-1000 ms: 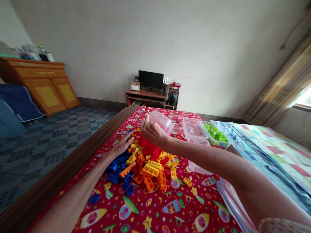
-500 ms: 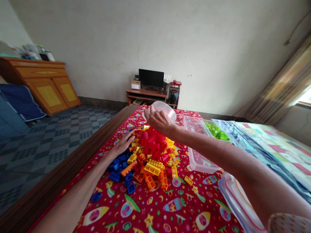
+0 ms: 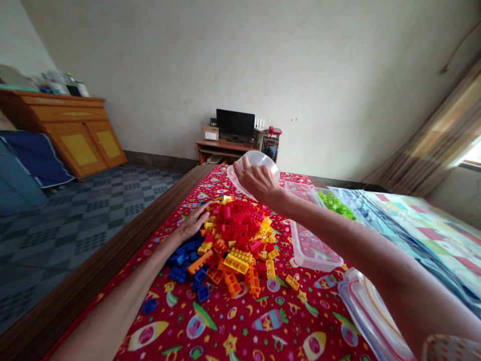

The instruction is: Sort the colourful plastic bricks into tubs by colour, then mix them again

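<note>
A heap of red, yellow, orange and blue plastic bricks (image 3: 229, 240) lies on a red patterned tablecloth (image 3: 240, 321). My right hand (image 3: 259, 180) is closed round a clear plastic tub (image 3: 255, 163), held tipped over above the far side of the heap. My left hand (image 3: 191, 225) rests flat against the left edge of the heap, fingers stretched out, touching the bricks.
An empty clear tub (image 3: 313, 245) sits right of the heap, and another with green bricks (image 3: 336, 203) behind it. Clear lids (image 3: 366, 313) lie at the near right. A wooden table edge (image 3: 112, 255) runs along the left. A patterned bed cover (image 3: 424, 235) lies to the right.
My right hand has lifted the clear tub up and away, turning it further over. More red bricks now lie on top of the heap. My left hand stays put.
</note>
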`<state>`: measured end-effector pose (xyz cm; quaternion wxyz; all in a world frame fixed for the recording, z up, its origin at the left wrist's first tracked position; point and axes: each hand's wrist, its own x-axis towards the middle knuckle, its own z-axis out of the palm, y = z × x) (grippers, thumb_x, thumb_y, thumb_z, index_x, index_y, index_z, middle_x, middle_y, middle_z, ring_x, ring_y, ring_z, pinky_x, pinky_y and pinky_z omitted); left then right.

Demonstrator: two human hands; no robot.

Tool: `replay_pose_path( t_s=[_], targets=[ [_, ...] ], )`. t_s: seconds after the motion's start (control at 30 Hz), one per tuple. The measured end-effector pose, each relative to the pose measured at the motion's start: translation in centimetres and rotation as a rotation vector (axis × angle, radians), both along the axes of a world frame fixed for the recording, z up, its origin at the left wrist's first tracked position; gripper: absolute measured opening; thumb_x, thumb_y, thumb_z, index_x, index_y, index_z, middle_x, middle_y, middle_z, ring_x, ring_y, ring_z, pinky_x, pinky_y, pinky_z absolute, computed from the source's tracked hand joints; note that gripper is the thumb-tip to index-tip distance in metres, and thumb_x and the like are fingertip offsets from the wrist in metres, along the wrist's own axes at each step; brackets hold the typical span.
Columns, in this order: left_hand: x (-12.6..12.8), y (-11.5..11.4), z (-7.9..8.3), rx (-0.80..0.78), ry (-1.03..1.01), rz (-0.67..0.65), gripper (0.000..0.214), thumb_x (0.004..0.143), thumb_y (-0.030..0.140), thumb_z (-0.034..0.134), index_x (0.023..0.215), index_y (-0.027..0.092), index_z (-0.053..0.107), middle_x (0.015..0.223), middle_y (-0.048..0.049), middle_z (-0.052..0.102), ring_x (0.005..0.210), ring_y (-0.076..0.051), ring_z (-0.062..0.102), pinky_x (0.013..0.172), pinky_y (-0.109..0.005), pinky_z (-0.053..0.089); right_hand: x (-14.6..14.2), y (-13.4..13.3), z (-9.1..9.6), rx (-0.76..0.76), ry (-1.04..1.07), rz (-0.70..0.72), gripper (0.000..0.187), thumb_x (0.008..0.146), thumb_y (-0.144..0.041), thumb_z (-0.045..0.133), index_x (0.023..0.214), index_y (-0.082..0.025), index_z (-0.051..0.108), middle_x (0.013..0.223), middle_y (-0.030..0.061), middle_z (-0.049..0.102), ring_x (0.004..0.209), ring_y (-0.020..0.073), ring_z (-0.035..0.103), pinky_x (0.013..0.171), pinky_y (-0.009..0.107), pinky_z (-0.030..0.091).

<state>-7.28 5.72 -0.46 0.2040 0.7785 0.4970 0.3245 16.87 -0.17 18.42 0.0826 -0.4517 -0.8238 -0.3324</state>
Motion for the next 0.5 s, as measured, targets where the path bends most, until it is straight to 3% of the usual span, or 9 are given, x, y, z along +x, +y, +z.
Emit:
replay_pose_path(
  t_s=[0.23,0.37,0.5],
  targets=[
    [0.1,-0.3,0.4,-0.008,0.002,0.006,0.093,0.08,0.078,0.023,0.143,0.013,0.04,0.148,-0.0127,0.042,0.137,-0.027,0.038,0.114,-0.042,0.028,4.6,1.0,1.5,0.072,0.22,-0.078,0.052,0.086,-0.005,0.033,0.137,-0.013,0.045,0.114,0.0182,0.065,0.076,0.0211,0.061,0.07,0.035,0.045],
    [0.2,-0.5,0.6,-0.017,0.022,0.011,0.091,0.08,0.077,0.023,0.143,0.013,0.04,0.148,-0.0127,0.041,0.138,-0.028,0.037,0.114,-0.042,0.028,9.7,0.5,2.1,0.081,0.422,-0.153,0.055,0.083,-0.007,0.036,0.136,-0.015,0.048,0.098,0.0129,0.071,0.079,0.0224,0.061,0.074,0.036,0.044],
    [0.2,-0.4,0.6,-0.016,0.033,0.029,0.088,0.08,0.076,0.024,0.141,0.015,0.044,0.147,-0.012,0.043,0.137,-0.029,0.037,0.114,-0.043,0.028,15.7,-2.1,2.5,-0.013,0.638,-0.216,0.053,0.078,-0.012,0.041,0.129,-0.017,0.057,0.102,0.0112,0.072,0.086,0.0228,0.064,0.074,0.035,0.047]
  ],
)
